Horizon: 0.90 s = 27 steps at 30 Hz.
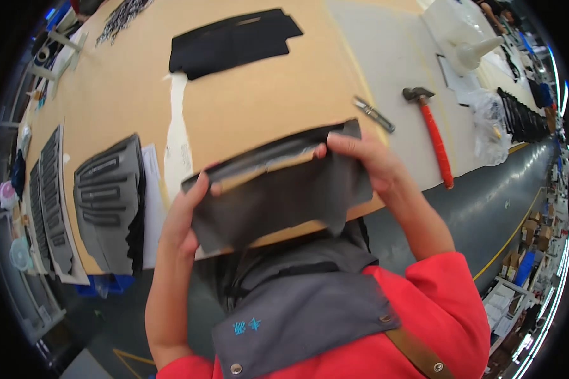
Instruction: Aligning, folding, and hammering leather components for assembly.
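Note:
Between my two hands a dark grey sheet piece [278,208], leather-like, with a long narrow slot near its far edge, is held up over the table's front edge. My left hand [191,211] grips its left end, thumb on top. At the right end my right hand [367,158] pinches it, thumb across the upper corner. Through the slot the tan tabletop shows. The lower edge of the piece looks slightly blurred. A similar black piece [234,43] with a slot lies flat farther back on the table.
A red-handled hammer [434,136] and a metal utility knife [374,114] lie to the right on the table [265,107]. Stacks of grey cut pieces [107,202] sit at left. A white nozzled bottle [474,54] and clear plastic bag [490,126] stand at far right.

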Each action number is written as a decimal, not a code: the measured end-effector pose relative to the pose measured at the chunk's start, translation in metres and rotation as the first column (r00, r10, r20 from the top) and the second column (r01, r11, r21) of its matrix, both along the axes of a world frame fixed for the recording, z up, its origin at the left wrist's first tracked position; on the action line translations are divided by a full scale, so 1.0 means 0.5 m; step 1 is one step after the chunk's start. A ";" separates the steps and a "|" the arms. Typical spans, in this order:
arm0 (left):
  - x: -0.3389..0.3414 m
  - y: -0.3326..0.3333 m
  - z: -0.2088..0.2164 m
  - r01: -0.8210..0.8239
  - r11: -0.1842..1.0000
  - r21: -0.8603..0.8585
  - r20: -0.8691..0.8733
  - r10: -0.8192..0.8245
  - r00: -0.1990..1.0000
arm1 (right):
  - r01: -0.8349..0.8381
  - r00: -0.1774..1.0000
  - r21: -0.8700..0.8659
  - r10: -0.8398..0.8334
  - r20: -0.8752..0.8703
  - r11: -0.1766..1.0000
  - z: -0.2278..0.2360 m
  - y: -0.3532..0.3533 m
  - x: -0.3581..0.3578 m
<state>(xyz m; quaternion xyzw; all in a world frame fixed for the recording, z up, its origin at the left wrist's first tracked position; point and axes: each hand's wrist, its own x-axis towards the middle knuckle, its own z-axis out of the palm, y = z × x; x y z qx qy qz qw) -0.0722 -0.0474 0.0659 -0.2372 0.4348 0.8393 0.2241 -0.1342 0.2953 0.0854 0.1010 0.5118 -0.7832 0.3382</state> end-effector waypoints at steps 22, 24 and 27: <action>0.016 0.075 -0.016 -0.061 0.461 -0.885 -0.176 -0.212 0.961 | 0.299 0.706 0.775 0.417 -0.572 0.557 -0.071 -0.052 0.010; 0.012 0.077 -0.028 -0.059 0.440 -0.896 -0.197 -0.275 0.941 | 0.329 0.690 0.776 0.423 -0.586 0.538 -0.070 -0.051 0.010; 0.006 0.083 -0.013 -0.041 0.394 -0.918 -0.163 -0.281 0.946 | 0.295 0.723 0.788 0.412 -0.554 0.541 -0.060 -0.056 0.010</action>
